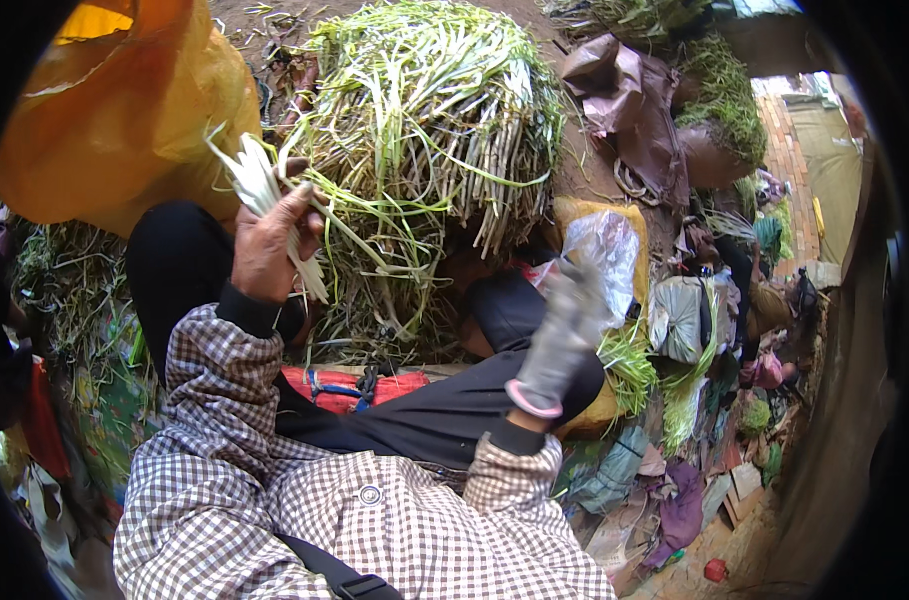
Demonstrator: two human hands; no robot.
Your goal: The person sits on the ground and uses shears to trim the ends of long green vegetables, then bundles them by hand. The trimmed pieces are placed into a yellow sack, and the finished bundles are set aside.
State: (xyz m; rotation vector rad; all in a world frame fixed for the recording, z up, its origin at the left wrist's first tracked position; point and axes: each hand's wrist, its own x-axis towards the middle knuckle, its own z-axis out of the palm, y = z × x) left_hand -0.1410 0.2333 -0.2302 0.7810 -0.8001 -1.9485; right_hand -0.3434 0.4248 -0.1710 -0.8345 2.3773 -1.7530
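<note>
My bare left hand [274, 240] grips a small bunch of pale, white stalks [253, 174], raised above my left knee. A few long green leaves trail beside it. Directly behind lies a large heap of leafy green-and-white stalks [439, 97], their brownish stem ends pointing towards me. My right hand [563, 337] wears a grey glove with a pink cuff and is over my right knee. Motion blurs its fingers, so whether they hold anything is unclear. Close to its fingertips is a clear plastic bag [608, 251] on a yellow sack [638, 247].
A big orange-yellow bag [154, 127] stands at the left, near my knee. Trimmed green stalks [628, 367] lie right of my right knee. Beyond are a grey wrapped bundle [675, 319], a brown sack [627, 97] and scattered cloths. A red bundle [402, 386] lies between my legs.
</note>
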